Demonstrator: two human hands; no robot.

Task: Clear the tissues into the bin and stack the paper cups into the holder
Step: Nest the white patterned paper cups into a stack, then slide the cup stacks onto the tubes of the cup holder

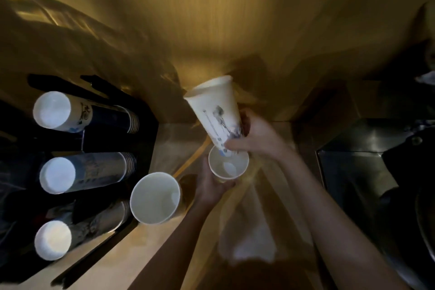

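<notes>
My right hand grips a tall white printed paper cup by its base, tilted with the mouth up and to the left. Its base sits just above the mouth of a second white cup, which my left hand holds upright from below. A third white cup stands open on the counter to the left of my left hand. At far left the dark cup holder carries three stacks of upturned cups. A pale crumpled tissue lies between my forearms.
The wooden counter runs along the bottom left and a wooden wall rises behind. A dark metal appliance or sink fills the right side. The light is dim and yellow.
</notes>
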